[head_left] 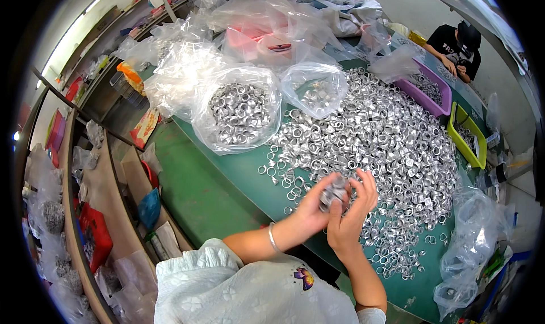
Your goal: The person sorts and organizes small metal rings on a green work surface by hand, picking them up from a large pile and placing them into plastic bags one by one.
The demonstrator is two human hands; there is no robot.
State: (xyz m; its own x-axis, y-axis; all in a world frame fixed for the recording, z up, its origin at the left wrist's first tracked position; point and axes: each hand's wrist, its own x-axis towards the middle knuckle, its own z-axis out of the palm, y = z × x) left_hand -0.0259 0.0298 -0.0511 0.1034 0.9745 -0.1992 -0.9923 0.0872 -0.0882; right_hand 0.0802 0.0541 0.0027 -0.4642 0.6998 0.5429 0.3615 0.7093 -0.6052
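A: Metal rings (335, 190) are seen gathered in a small silver cluster, clasped between both hands just above the green worktop (227, 182).

B: How are the hands posed?

A: The left hand (311, 207) is cupped under the cluster with its fingers curled around it. The right hand (349, 210) is raised upright against it, fingers spread at the top and the thumb pressed in. Both forearms are bent inward from below, with a bangle (273, 237) worn on the left wrist.

B: What could go wrong?

A: A ring could be let slip through the spread fingers, it is judged, and be lost in the loose heap of rings (392, 154) lying just beyond the hands. The open bag of rings (238, 117), farther off to the left hand's side, seems too far away to be disturbed.
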